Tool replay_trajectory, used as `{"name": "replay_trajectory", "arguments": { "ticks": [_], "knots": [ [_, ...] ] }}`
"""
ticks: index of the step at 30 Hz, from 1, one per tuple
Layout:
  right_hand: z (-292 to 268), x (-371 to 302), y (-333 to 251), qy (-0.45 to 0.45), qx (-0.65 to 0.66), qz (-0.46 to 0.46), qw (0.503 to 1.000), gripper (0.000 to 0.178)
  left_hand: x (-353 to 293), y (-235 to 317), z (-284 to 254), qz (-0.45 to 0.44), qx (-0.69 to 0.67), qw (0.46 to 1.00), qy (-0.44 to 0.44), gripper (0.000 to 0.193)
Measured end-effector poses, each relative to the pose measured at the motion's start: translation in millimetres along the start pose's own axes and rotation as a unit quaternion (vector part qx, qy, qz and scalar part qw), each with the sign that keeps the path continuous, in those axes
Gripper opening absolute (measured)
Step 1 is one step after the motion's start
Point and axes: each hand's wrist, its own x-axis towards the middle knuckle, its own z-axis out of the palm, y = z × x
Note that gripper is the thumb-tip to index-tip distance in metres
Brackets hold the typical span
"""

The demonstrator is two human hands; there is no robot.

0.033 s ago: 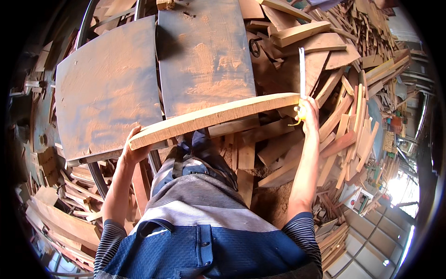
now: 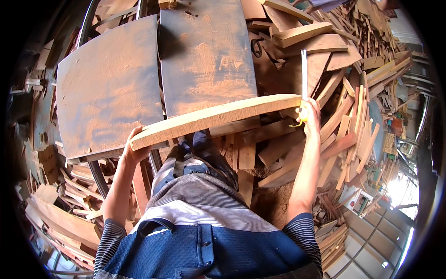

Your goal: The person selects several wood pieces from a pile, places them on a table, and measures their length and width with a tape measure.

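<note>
A long wooden board (image 2: 216, 117), slightly bowed, spans the space in front of my body. My left hand (image 2: 134, 148) is closed round its left end, with the fingers partly hidden by the wood. My right hand (image 2: 311, 116) is closed at the board's right end, round a yellow tape measure (image 2: 303, 113). Out of that hand a short length of the tape's pale blade sticks up past the board, pointing away from me. A yellow strap hangs below the same hand. How firmly the right fingers touch the board itself, I cannot tell.
Beyond the board lie two flat metal table plates (image 2: 109, 86), coated with sawdust and split by a narrow gap. Offcuts (image 2: 304, 35) and planks are heaped to the right, with more wood stacked (image 2: 62, 211) at the lower left. Metal rails run beneath the plates.
</note>
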Motion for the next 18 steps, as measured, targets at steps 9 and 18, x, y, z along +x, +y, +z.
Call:
{"name": "replay_trajectory", "arguments": {
  "ticks": [9,18],
  "knots": [
    [-3,-26,58,0.064,0.088,0.039,0.993,0.028,-38,55,6,-0.116,-0.305,0.938,0.121,0.045],
    [99,1,101,-0.053,0.275,0.044,0.959,0.030,-67,130,-65,0.029,-0.141,0.987,0.075,0.065]
  ]
}}
